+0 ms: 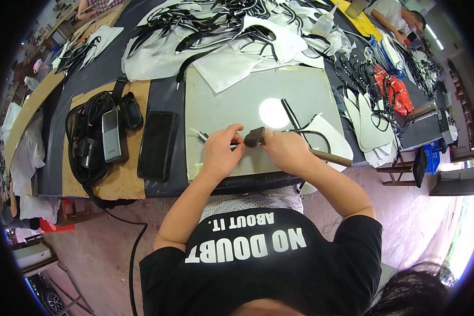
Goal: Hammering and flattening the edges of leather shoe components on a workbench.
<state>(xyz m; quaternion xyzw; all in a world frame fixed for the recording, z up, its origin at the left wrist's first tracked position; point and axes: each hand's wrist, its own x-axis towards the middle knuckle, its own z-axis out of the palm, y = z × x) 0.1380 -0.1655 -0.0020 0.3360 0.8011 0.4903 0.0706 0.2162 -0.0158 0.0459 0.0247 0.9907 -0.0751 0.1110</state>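
My right hand (287, 151) is closed round a hammer, gripping it close to its dark metal head (255, 137). The wooden handle (332, 157) sticks out to the right past my wrist. Beside the hammer head, my left hand (219, 154) has its thumb and fingertips pinched on a thin black strip; a pale-tipped end of the strip (201, 136) shows left of the fingers. Both hands are over a grey board (221, 113) at the table's near edge. To the right on the board, narrow black strips (294, 117) lie by a white cut piece (329, 138).
White sheets and black strips (216, 37) are heaped at the back. Left lie a black phone (157, 145), a grey power bank (112, 138) and cables on cardboard (134, 174). White sole-shaped pieces (371, 126) and a red bag (394, 90) are right. Another person (392, 18) sits far right.
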